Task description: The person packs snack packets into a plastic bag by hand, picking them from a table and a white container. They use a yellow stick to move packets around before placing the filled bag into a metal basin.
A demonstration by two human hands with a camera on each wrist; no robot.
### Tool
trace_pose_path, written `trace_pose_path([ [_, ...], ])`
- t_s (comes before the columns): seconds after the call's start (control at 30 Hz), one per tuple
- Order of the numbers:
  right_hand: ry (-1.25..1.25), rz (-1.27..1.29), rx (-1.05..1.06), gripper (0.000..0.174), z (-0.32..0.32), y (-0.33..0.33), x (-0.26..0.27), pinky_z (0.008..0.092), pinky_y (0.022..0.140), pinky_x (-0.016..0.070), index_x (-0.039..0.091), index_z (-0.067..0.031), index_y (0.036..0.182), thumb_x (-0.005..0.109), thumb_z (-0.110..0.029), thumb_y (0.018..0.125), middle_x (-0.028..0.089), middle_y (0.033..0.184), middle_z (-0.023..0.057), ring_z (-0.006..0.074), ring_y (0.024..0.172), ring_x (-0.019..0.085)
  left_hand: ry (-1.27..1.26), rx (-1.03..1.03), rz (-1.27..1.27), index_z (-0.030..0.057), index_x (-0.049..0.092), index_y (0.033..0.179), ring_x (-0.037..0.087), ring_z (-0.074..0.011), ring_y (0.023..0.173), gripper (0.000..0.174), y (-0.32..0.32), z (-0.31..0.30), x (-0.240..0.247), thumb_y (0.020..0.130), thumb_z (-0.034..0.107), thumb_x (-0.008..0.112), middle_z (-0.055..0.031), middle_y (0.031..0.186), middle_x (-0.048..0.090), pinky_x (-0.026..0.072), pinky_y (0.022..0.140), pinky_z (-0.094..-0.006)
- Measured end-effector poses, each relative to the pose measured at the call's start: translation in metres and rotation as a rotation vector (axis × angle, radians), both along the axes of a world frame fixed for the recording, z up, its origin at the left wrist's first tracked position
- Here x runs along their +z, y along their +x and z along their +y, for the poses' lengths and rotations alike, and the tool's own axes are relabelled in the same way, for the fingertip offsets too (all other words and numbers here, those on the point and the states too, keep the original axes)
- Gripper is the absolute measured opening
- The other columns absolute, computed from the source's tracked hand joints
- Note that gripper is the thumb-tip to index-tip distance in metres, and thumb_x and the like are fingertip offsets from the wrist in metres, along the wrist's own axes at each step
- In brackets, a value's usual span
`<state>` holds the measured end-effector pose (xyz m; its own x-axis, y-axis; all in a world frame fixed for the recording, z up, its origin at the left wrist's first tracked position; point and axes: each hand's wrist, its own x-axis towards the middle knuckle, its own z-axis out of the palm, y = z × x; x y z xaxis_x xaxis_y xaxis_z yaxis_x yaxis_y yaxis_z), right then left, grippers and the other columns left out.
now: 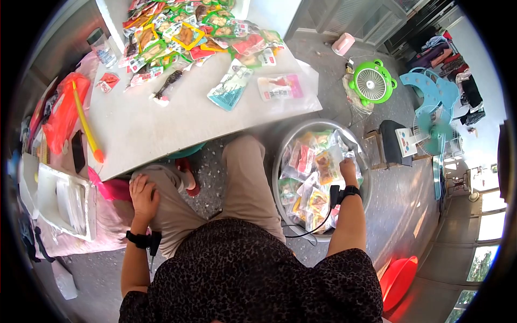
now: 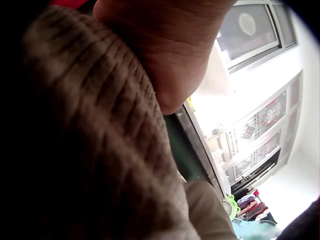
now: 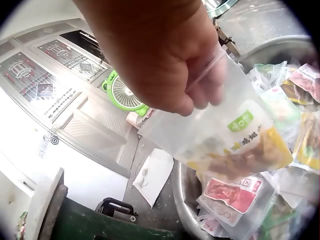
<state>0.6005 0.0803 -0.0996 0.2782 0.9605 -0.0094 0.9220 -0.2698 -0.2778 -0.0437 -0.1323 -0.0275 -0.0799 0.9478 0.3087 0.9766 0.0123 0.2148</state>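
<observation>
My right hand is over a large metal basin beside my right leg. In the right wrist view, its curled fingers pinch the top edge of a clear plastic bag. The bag has a green label, and yellow and brown contents show at its lower end. Many similar bagged food packets fill the basin, some with red or yellow prints. My left hand rests on my left thigh with its fingers relaxed, holding nothing. The left wrist view shows mostly trouser cloth and part of that hand.
A white table in front bears a heap of colourful food packets, with a teal-and-white bag and a pink-and-white bag nearer me. A white foam box stands at left. A green fan sits on the floor beyond the basin.
</observation>
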Motion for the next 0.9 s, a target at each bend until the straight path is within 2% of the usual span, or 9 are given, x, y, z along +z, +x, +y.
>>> trace_pose_path([
  [0.13,0.048,-0.044,-0.085,0.019,0.022,-0.041,0.032,0.046,0.069,0.0417,0.053,-0.0039,0.08,0.043,-0.02,0.075,0.057,0.08,0.0221,0.0396,0.078,0.053,0.01,0.008,-0.011,0.0065,0.056,0.08,0.038,-0.0298,0.109,0.02,0.0,-0.001,0.001,0.061,0.011,0.057,-0.0115,0.107,0.047,0.0227,0.095,-0.045],
  [0.27,0.083,0.094,0.174,0.02,0.039,-0.074,-0.014,0.0424,0.069,0.0428,0.054,-0.0013,0.082,0.042,-0.016,0.075,0.057,0.08,0.0221,0.0375,0.078,0.054,0.024,-0.01,-0.008,0.0067,0.055,0.08,0.038,-0.0303,0.108,0.02,0.0,0.0,0.002,0.06,0.01,0.058,-0.011,0.104,0.047,0.0246,0.093,-0.0453],
  [0.43,0.139,0.417,0.456,0.016,0.039,-0.157,-0.008,0.0388,0.066,0.0436,0.054,-0.0006,0.079,0.047,-0.014,0.075,0.057,0.078,0.0201,0.0355,0.077,0.055,0.064,0.003,-0.01,0.0091,0.057,0.077,0.04,-0.0271,0.107,0.019,-0.002,-0.001,-0.001,0.058,0.012,0.06,-0.0079,0.101,0.049,0.0262,0.092,-0.0446],
  [0.47,0.068,0.482,0.421,0.017,0.043,-0.169,-0.012,0.0383,0.066,0.0437,0.055,-0.001,0.081,0.049,-0.015,0.075,0.057,0.077,0.0196,0.035,0.076,0.055,0.071,0.009,-0.013,0.0094,0.057,0.077,0.04,-0.027,0.107,0.019,-0.002,-0.001,0.0,0.058,0.013,0.06,-0.0076,0.101,0.049,0.0263,0.091,-0.0446],
  [0.57,0.143,0.506,0.585,0.015,0.023,-0.227,0.048,0.0368,0.066,0.0435,0.054,-0.0009,0.083,0.049,-0.013,0.076,0.056,0.078,0.0188,0.0338,0.077,0.054,0.088,0.006,-0.017,0.0105,0.057,0.075,0.041,-0.0265,0.105,0.019,-0.002,-0.001,0.002,0.057,0.015,0.06,-0.007,0.1,0.05,0.027,0.091,-0.044],
  [0.73,0.415,0.424,0.939,0.014,-0.019,-0.299,0.1,0.0367,0.064,0.0435,0.053,-0.0011,0.086,0.054,-0.006,0.073,0.055,0.079,0.0143,0.0328,0.074,0.053,0.097,0.004,-0.05,0.0109,0.058,0.075,0.041,-0.0261,0.105,0.018,-0.005,-0.005,0.0,0.057,0.016,0.06,-0.0067,0.1,0.05,0.0276,0.09,-0.0435],
  [0.8,0.553,0.482,1.089,0.016,-0.032,-0.322,0.104,0.0392,0.068,0.0432,0.053,-0.0015,0.085,0.053,-0.005,0.07,0.054,0.083,0.0143,0.0336,0.08,0.052,0.111,-0.004,-0.049,0.011,0.058,0.075,0.041,-0.0261,0.106,0.018,-0.006,-0.007,0.0,0.058,0.016,0.06,-0.0067,0.1,0.05,0.0276,0.089,-0.0436],
  [0.83,0.476,0.438,1.103,0.02,-0.033,-0.328,0.092,0.0394,0.077,0.0401,0.053,-0.0021,0.085,0.058,-0.011,0.068,0.054,0.092,0.0129,0.0334,0.09,0.049,0.111,-0.004,-0.046,0.0112,0.058,0.075,0.041,-0.0258,0.106,0.018,-0.007,-0.008,-0.002,0.058,0.017,0.06,-0.0066,0.1,0.05,0.0272,0.09,-0.0434],
  [0.9,0.468,0.201,1.128,0.024,-0.04,-0.336,0.077,0.0409,0.082,0.0358,0.054,-0.004,0.085,0.059,-0.018,0.067,0.054,0.093,0.0116,0.0313,0.096,0.047,0.112,0.005,-0.05,0.0115,0.058,0.076,0.041,-0.0257,0.106,0.019,-0.006,-0.01,-0.001,0.059,0.017,0.06,-0.0064,0.1,0.05,0.0268,0.091,-0.0431],
])
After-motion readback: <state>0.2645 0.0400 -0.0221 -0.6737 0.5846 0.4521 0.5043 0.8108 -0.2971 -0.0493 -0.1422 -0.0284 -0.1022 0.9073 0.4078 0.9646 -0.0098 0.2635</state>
